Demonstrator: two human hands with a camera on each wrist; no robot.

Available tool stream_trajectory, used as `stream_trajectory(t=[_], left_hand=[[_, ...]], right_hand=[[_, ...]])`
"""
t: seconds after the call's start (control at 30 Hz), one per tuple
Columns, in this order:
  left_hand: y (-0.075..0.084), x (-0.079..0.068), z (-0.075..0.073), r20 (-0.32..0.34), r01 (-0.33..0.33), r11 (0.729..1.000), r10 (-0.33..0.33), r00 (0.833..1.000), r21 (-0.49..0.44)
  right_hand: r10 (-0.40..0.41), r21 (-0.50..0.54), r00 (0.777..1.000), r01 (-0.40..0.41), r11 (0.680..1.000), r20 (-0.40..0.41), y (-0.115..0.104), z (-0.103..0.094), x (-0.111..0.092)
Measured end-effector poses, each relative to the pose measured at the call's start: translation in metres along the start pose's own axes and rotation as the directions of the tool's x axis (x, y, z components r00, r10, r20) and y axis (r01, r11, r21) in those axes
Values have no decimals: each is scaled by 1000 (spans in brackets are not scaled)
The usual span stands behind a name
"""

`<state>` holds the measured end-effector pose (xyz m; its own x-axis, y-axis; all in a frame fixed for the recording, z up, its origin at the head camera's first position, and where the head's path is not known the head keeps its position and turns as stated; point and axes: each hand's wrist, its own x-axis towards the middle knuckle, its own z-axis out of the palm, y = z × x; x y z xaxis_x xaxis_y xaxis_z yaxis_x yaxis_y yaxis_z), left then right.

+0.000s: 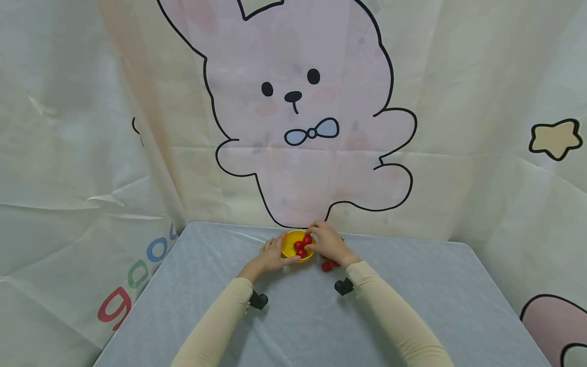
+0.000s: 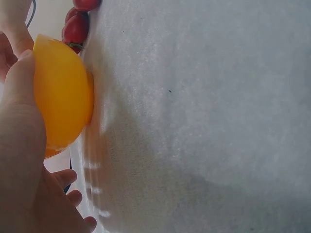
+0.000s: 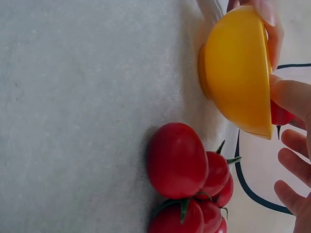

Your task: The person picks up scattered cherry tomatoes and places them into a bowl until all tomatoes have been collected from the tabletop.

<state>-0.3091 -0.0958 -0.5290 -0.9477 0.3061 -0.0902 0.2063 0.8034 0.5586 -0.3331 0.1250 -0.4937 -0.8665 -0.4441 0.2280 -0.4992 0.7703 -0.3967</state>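
Observation:
A yellow bowl [image 1: 286, 247] stands near the back of the cloth-covered table with several small red tomatoes [image 1: 300, 253] inside. At its left side my left hand [image 1: 270, 256] grips it, thumb along the near rim and fingers round the far left. My right hand [image 1: 327, 242] is over the bowl's right rim, pinching a red tomato [image 3: 280, 115] between thumb and finger; its other fingers stand loosely apart in the right wrist view. Just right of the bowl, more tomatoes [image 3: 177, 160] with green stems lie in a group, partly hidden by the right hand in the head view.
A grey-blue cloth [image 1: 302, 316] covers the table. Right behind the bowl, the table's back edge meets a hanging curtain [image 1: 468, 193] printed with a cartoon animal. Black wrist-camera mounts [image 1: 259, 300] stick out under both forearms.

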Motion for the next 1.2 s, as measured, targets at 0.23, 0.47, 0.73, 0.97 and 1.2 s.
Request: stream_trajectory(t=[0.23, 0.47, 0.73, 0.97, 1.2], left_hand=[[-1, 1, 0, 0, -7, 1000, 7, 1000, 13], [-1, 1, 1, 1, 1, 1000, -1, 1000, 6], [0, 0, 1, 8, 7, 1000, -7, 1000, 3], [0, 0, 0, 5, 11, 1000, -11, 1000, 10], [1, 1, 1, 1, 10, 1000, -10, 1000, 12]], right_hand=[[-1, -30, 1000, 2, 1000, 19, 2, 3, 0], [-6, -43, 1000, 7, 999, 25, 5, 5, 0], [7, -34, 999, -6, 999, 33, 5, 5, -1], [7, -34, 1000, -6, 999, 28, 4, 5, -1], [16, -30, 999, -16, 999, 29, 2, 4, -2]])
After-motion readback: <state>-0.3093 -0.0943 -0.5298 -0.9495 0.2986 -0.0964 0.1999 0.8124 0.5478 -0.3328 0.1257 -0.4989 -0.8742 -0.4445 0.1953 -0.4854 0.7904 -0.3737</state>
